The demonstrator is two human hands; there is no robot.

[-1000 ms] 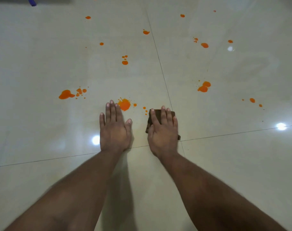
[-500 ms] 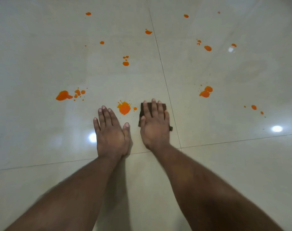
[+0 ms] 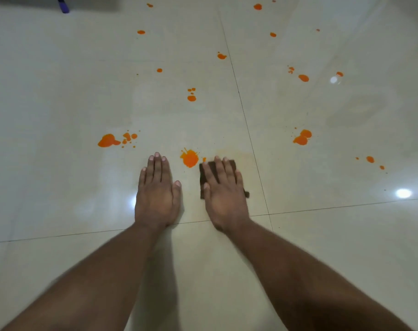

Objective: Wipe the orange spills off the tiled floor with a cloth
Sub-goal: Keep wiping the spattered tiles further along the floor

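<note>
My right hand (image 3: 224, 189) presses flat, fingers straight, on a dark brown folded cloth (image 3: 204, 174) lying on the glossy cream tiled floor (image 3: 60, 91). Most of the cloth is hidden under the hand. Just left of the cloth sits an orange splat (image 3: 189, 158), between my two hands. My left hand (image 3: 156, 192) rests flat on the bare tile, holding nothing. A faint pale orange smear (image 3: 241, 156) shows on the tile above and right of the cloth. Several more orange spills dot the floor, such as a large spill on the left (image 3: 106, 141) and a double blob on the right (image 3: 302, 137).
Dark grout lines (image 3: 246, 125) cross the floor, one running away from me and one across under my wrists. Bright light reflections (image 3: 403, 193) glare on the tiles. A purple object (image 3: 63, 4) lies by a dark edge at the top left.
My right hand has slid the cloth to the left, up beside the orange splat. The small drops left of the grout line are gone and a faint smear is there.
</note>
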